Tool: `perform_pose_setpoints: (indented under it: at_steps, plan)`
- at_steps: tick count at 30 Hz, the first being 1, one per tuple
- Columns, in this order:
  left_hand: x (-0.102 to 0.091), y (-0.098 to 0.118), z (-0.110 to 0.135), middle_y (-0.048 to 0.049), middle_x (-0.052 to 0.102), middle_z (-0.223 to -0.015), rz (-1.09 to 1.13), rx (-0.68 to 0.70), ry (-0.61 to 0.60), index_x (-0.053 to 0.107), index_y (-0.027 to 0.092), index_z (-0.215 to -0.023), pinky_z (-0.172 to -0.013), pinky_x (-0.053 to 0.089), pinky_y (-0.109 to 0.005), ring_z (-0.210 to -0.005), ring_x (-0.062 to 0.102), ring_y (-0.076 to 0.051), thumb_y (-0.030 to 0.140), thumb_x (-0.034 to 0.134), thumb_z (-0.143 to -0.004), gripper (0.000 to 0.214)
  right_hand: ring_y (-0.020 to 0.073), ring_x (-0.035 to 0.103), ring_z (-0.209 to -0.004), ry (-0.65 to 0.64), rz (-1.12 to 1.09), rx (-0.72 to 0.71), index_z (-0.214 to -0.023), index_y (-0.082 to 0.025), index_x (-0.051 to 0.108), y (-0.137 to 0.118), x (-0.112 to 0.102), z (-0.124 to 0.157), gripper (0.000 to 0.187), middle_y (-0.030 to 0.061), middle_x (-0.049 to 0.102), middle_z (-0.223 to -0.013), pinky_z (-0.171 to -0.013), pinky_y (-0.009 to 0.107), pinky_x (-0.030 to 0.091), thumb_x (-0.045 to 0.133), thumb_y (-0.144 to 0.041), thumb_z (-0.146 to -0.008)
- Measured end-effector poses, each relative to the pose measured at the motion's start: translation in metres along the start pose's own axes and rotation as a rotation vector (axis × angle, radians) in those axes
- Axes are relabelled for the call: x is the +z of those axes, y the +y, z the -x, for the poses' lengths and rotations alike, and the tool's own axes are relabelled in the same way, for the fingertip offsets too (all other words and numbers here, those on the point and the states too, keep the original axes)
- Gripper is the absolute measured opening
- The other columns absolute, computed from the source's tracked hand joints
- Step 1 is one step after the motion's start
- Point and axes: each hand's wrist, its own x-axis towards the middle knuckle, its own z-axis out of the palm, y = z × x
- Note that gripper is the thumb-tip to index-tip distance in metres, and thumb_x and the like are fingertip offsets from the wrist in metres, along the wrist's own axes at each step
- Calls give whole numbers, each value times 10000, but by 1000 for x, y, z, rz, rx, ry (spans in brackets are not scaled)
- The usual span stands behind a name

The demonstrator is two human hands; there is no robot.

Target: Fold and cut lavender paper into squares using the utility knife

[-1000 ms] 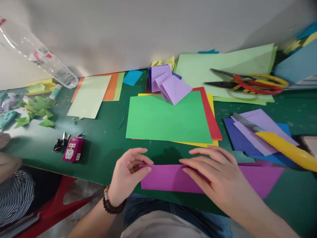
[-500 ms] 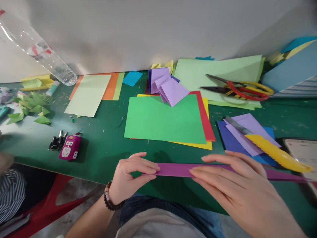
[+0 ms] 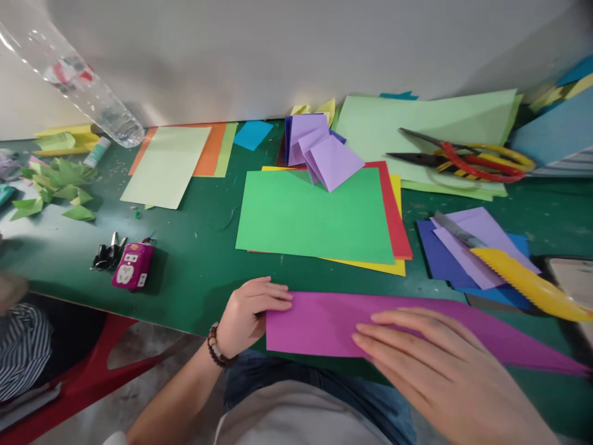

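Observation:
A long strip of purple paper (image 3: 319,324) stretches across in front of me at the table's near edge, tapering to a narrow end at the right. My left hand (image 3: 252,312) is closed on its left end, fingers over the upper edge and the thumb hidden. The fingers of my right hand (image 3: 426,358) lie across the middle of the strip and grip it, with the thumb out of sight below. Just beyond it lies a stack topped by a green sheet (image 3: 315,213), with red and yellow sheets showing beneath.
Folded lilac papers (image 3: 331,154) rest on the stack. Scissors (image 3: 463,162) lie on pale green sheets (image 3: 435,117). A yellow-handled knife (image 3: 523,275) sits on purple and blue papers at right. Left are a magenta box (image 3: 133,266), keys (image 3: 109,253), a bottle (image 3: 88,93) and a person's striped sleeve (image 3: 23,358).
The purple paper has turned so its broad face now shows instead of a thin strip. My right hand has flattened over it, and the left fingers have shifted up to its top edge.

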Motion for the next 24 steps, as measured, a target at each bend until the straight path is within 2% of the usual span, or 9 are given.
perform_pose_setpoints:
  at_steps: [2,4,9,11,13,17,18,21,24]
  plan:
    - [-1,1,-4,-70,739,-1000,76,-14,111,727,222,-836,-958,504,-409,-1077,653,-216,160,659,-839,92,184,611,-1014,-56,-8,-49,-1048,-282,686,1,2,4,227,-7,713,-1045,-873,350,464,503,-350,-934]
    - [-1,3,-11,-86,695,-1124,197,-46,175,732,223,-756,-942,519,-417,-1137,615,-243,219,705,-813,64,211,606,-1066,-80,-30,-46,-1130,-274,656,5,5,3,335,25,687,-1130,-854,358,502,566,-474,-877]
    - [10,12,-31,-67,546,-1352,469,-158,51,747,241,-682,-995,489,-437,-1152,599,-267,305,725,-794,132,233,624,-1067,7,-118,246,-1197,-190,599,19,17,-31,375,86,674,-1154,-886,396,517,474,-424,-932]
    - [15,17,-37,-65,573,-1319,516,-195,60,745,237,-663,-984,494,-417,-1155,594,-275,329,738,-779,148,197,675,-903,-100,-228,330,-1027,-220,661,23,20,-47,270,46,722,-999,-772,329,543,455,-371,-943]
    - [19,24,-39,-75,611,-1274,575,-313,159,759,240,-799,-942,513,-389,-1127,609,-267,345,742,-774,109,171,687,-781,-175,-316,418,-885,-241,674,26,19,-56,251,13,735,-878,-682,277,535,451,-344,-939]
    - [25,37,-26,-114,690,-1123,852,-720,305,626,212,-1211,-748,571,-334,-942,678,-230,548,541,-873,485,178,689,-714,-130,-333,559,-820,-245,661,35,13,-58,262,8,736,-811,-614,255,513,466,-395,-909]
    - [27,39,-21,-127,702,-1064,892,-767,273,627,173,-1197,-691,578,-329,-878,685,-231,603,538,-846,562,182,688,-705,-120,-327,579,-814,-244,658,37,12,-57,267,9,735,-800,-605,256,509,467,-409,-902]
    - [37,44,-9,-70,691,-868,795,-826,186,633,126,-1052,-642,580,-286,-717,675,-176,454,784,-684,515,182,680,-680,-132,-335,615,-792,-241,648,41,12,-54,285,8,728,-769,-589,258,495,468,-439,-889]
    - [45,45,-7,-8,632,-741,677,-866,192,595,137,-926,-610,581,-257,-636,661,-139,392,774,-708,380,174,668,-654,-139,-332,631,-785,-234,639,43,15,-52,295,10,719,-748,-574,255,481,467,-450,-890]
